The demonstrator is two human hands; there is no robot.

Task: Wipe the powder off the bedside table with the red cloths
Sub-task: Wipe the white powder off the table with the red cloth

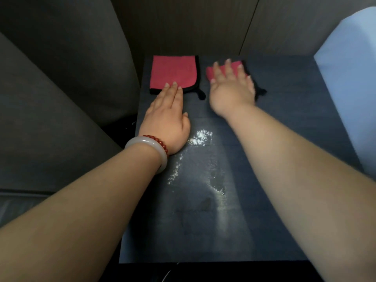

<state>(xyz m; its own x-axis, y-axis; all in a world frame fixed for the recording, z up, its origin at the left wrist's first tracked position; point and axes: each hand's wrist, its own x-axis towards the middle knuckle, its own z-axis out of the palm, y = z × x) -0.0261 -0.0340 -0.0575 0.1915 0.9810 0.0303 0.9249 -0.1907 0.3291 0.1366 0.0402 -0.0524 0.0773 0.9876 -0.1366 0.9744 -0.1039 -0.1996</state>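
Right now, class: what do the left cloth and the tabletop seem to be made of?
Left cloth: soft red fabric, likely microfibre, matte, with a stitched black edge. Tabletop: dark, smooth, slightly glossy, faint grain lines; perhaps laminate or wood veneer.

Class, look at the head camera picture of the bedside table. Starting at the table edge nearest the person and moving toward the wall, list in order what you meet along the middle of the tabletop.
Powder streak → brighter powder patch → left hand → right hand → left red cloth, with the right red cloth at about the same depth.
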